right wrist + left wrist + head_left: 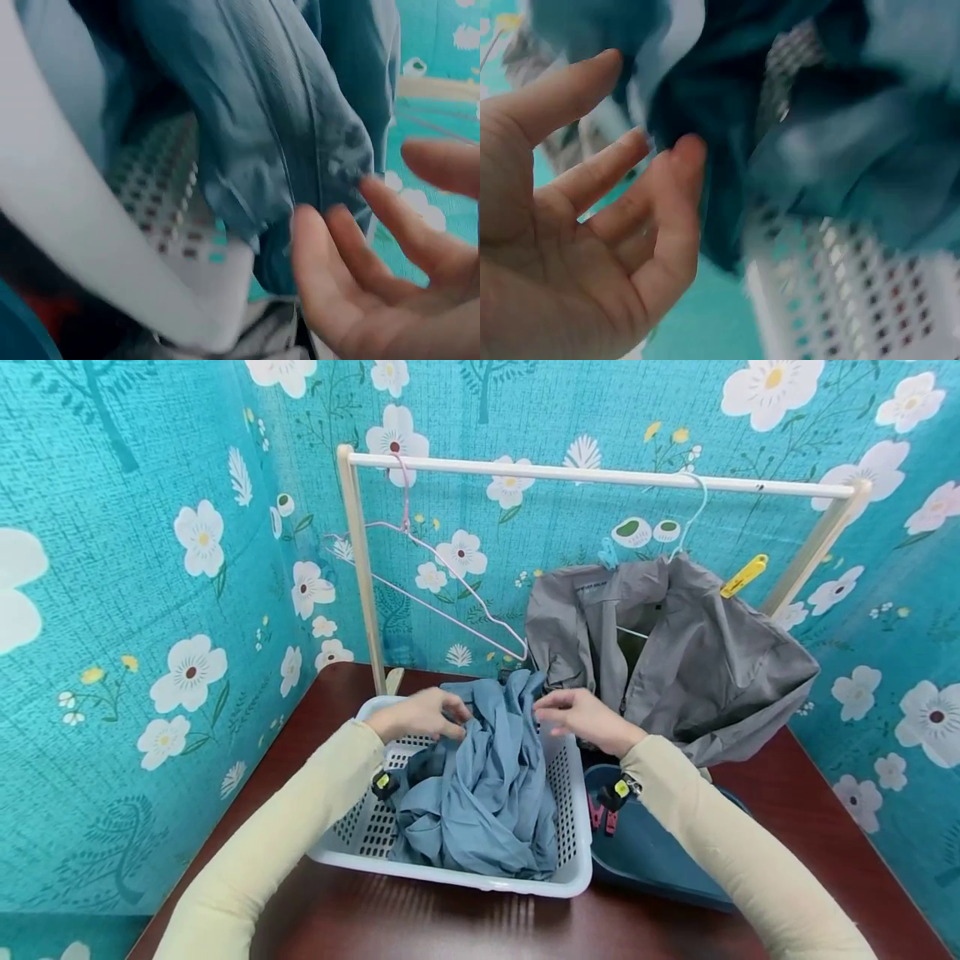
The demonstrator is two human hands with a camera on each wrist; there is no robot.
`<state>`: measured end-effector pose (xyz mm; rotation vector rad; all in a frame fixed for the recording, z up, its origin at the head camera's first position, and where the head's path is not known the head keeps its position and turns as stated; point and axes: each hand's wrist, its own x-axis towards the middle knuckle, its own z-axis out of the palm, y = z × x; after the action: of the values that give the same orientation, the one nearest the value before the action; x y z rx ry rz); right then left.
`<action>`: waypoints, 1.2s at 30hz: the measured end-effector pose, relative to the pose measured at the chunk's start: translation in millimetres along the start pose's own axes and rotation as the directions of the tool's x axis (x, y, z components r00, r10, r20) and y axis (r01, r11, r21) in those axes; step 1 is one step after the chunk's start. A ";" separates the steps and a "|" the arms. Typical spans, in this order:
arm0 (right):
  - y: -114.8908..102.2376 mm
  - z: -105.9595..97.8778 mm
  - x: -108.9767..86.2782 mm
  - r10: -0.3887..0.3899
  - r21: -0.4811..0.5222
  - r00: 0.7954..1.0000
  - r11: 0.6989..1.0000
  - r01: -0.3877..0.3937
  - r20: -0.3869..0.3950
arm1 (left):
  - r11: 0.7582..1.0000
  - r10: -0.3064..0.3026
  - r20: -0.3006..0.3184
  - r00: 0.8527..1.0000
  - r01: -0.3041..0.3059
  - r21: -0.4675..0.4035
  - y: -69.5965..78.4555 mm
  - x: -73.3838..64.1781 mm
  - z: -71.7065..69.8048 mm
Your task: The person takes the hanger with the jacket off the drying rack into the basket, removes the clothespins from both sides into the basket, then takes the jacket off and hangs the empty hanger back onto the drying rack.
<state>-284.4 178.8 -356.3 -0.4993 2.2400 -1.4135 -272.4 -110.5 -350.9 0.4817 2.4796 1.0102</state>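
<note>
A crumpled blue garment (495,802) fills much of a white plastic basket (532,887) and drapes up over its far edge. My left hand (426,713) is at its upper left, thumb apart from the bent fingers. In the left wrist view, the fingertips (688,150) come right up to a dark fold of the cloth. My right hand (581,717) is at the garment's upper right. In the right wrist view, its fingertips (306,219) meet a stitched, seamed edge of the cloth, while the thumb stands away from it.
A drying rack (600,477) stands behind the basket, bearing a pink hanger (450,568) and a grey jacket (697,668) with a yellow clothespin (745,577). A dark blue tub (660,852) with pink clothespins (603,817) sits right of the basket on the brown table (360,918).
</note>
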 end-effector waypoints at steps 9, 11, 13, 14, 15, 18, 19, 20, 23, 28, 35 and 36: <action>7.3 -10.4 16.9 0.114 0.180 0.993 0.978 -0.105 -0.041 | 0.991 -0.091 -0.067 0.994 0.083 -0.108 -14.3 21.0 -19.2; 7.2 -10.7 20.2 0.113 0.230 0.994 0.967 -0.107 -0.013 | 0.984 -0.102 -0.047 0.994 0.094 -0.149 -17.9 26.9 -19.4; 5.4 -11.0 23.3 0.112 0.264 0.994 0.958 -0.109 0.003 | 0.983 -0.084 -0.024 0.996 0.079 -0.166 -20.9 33.0 -19.3; 4.6 -11.4 25.3 0.114 0.281 0.993 0.953 -0.113 0.012 | 0.982 -0.074 -0.008 0.997 0.071 -0.178 -21.9 35.6 -19.3; 3.7 -11.3 27.3 0.116 0.297 0.993 0.948 -0.117 0.021 | 0.981 -0.064 0.003 0.998 0.064 -0.185 -22.8 38.5 -19.0; 4.3 -9.2 34.5 0.129 0.328 0.991 0.935 -0.132 0.032 | 0.978 -0.027 0.015 1.000 0.029 -0.206 -26.4 48.0 -16.6; 5.5 -8.0 37.3 0.132 0.332 0.991 0.933 -0.135 0.034 | 0.976 -0.018 0.011 1.000 0.020 -0.215 -27.0 50.5 -15.2; 6.6 -6.4 39.7 0.136 0.335 0.990 0.932 -0.140 0.034 | 0.975 -0.012 0.002 1.000 0.012 -0.222 -27.3 52.9 -13.6; 9.4 -1.5 46.1 0.140 0.319 0.990 0.938 -0.137 0.015 | 0.970 0.003 -0.036 0.999 -0.011 -0.243 -28.0 59.3 -8.7; 8.0 2.2 50.5 0.115 0.305 0.993 0.947 -0.103 -0.021 | 0.949 0.018 -0.091 0.996 -0.046 -0.311 -23.1 65.5 -5.0; -0.3 2.0 45.9 0.024 0.316 0.999 0.949 -0.013 -0.032 | 0.924 0.015 -0.151 0.988 -0.071 -0.375 -10.8 59.4 -8.6; -1.6 2.3 44.5 0.014 0.309 0.999 0.951 -0.002 -0.036 | 0.925 0.018 -0.152 0.988 -0.074 -0.372 -8.7 57.0 -9.7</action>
<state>-320.3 153.3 -363.5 -0.3591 1.9921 -1.7420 -327.3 -95.7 -365.0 0.3525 2.3200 1.5501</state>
